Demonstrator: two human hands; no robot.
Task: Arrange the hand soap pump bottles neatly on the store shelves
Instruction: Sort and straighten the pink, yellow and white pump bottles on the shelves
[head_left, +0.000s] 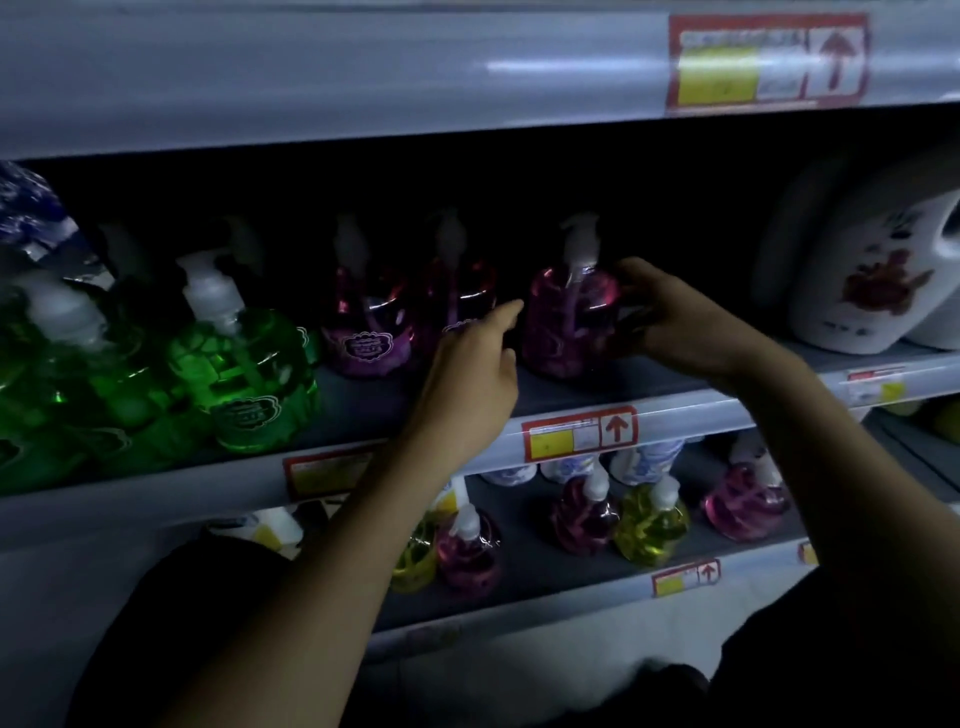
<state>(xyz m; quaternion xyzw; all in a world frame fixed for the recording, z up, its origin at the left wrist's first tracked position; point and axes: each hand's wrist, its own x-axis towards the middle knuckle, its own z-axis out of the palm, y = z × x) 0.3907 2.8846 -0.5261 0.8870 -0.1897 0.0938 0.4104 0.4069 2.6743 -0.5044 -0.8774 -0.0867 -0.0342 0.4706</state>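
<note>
1. Head view: right hand (670, 317) curled round the right side of a pink pump bottle (569, 322), upright on the middle shelf (701, 410).
2. Left hand (467, 374) just beside it, index finger stretched out, other fingers loosely curled, gripping nothing.
3. Dim further left: other pink bottles (369, 322) hard to make out; green bottles (249, 374) blurred, cut off at the left edge.

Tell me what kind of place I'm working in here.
Most likely a shop aisle: price tags on the shelf edges, rows of pump soap bottles, a white detergent jug.
</note>
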